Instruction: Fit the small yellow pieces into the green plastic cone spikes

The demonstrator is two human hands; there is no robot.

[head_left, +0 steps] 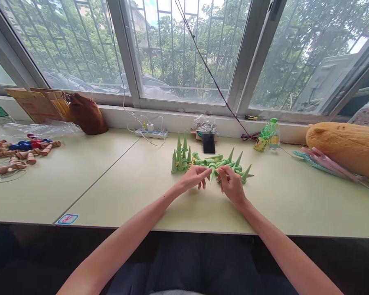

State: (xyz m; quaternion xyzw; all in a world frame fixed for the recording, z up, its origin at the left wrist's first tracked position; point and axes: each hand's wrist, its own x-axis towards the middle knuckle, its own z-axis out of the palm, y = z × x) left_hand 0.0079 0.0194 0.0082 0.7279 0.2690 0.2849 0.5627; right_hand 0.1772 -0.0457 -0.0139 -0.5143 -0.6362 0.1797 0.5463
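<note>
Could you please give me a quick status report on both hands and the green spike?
Left hand holding green spike. Right hand close beside it, fingers bunched. Other green spikes crowded just beyond.

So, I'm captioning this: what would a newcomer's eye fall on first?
Probably the green spike in the left hand, with the right hand close by, mid-picture. Next come the upright green spikes just beyond the left hand. The big orange plush cushion at far right follows.
</note>
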